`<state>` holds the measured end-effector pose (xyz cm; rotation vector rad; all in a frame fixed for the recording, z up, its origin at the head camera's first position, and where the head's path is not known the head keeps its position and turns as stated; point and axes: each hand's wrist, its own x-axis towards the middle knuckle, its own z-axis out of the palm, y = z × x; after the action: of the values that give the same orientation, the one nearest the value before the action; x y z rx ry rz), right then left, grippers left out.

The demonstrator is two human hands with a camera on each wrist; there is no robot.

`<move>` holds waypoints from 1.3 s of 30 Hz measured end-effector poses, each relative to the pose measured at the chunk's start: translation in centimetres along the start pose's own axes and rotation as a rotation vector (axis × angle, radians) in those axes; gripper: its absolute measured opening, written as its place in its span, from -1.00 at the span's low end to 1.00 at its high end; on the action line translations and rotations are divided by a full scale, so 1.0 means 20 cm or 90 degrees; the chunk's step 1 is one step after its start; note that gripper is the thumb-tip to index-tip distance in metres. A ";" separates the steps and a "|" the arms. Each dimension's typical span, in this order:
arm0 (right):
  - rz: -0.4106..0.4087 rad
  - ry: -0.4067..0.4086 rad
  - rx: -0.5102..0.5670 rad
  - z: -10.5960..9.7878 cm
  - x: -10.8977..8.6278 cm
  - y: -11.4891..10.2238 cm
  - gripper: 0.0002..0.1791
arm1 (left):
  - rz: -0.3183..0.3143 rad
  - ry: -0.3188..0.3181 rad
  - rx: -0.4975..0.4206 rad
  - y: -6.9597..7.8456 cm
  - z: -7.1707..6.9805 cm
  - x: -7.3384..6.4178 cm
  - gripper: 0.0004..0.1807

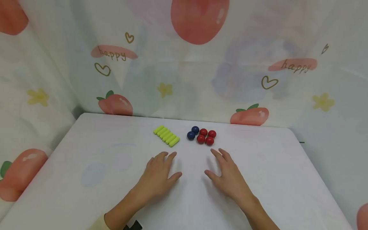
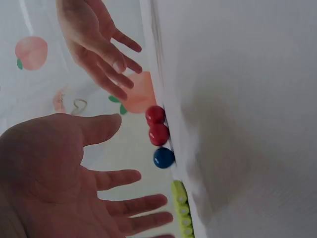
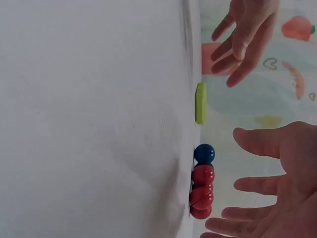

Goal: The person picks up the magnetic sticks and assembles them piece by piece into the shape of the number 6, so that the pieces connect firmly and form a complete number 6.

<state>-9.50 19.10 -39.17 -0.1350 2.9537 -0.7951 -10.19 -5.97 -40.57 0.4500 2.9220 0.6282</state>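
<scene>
Both hands hover over the white table with fingers spread and nothing in them. The left hand (image 1: 156, 174) is just on the near side of a slanted row of yellow-green sticks (image 1: 166, 135), which lie side by side. Nearest to the right hand (image 1: 230, 175) is a cluster of shiny balls: two dark blue balls (image 1: 191, 135) on its left and several red balls (image 1: 209, 141) on its right. Neither hand touches the sticks or the balls. In the left wrist view the blue ball (image 2: 163, 157) sits between the red balls (image 2: 158, 134) and the sticks (image 2: 182, 208).
The white table (image 1: 115, 191) has rounded far corners. Behind it and along the sides hangs a pale cloth (image 1: 184, 76) printed with peaches, flowers and hearts. A small black object (image 1: 135, 225) shows beside the left wrist.
</scene>
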 end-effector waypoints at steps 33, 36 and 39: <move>0.086 0.056 0.113 0.01 0.45 0.12 -0.47 | -0.096 0.095 -0.027 -0.02 0.03 0.55 -0.61; 0.087 0.062 0.111 0.00 0.45 0.13 -0.49 | -0.093 0.088 -0.019 -0.01 0.02 0.54 -0.63; 0.087 0.068 0.121 0.00 0.46 0.14 -0.53 | -0.090 0.081 -0.020 0.00 0.01 0.54 -0.65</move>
<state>-18.74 20.64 -41.01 0.1239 2.9238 -1.0870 -20.41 -2.57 -41.43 0.2039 3.0233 0.7051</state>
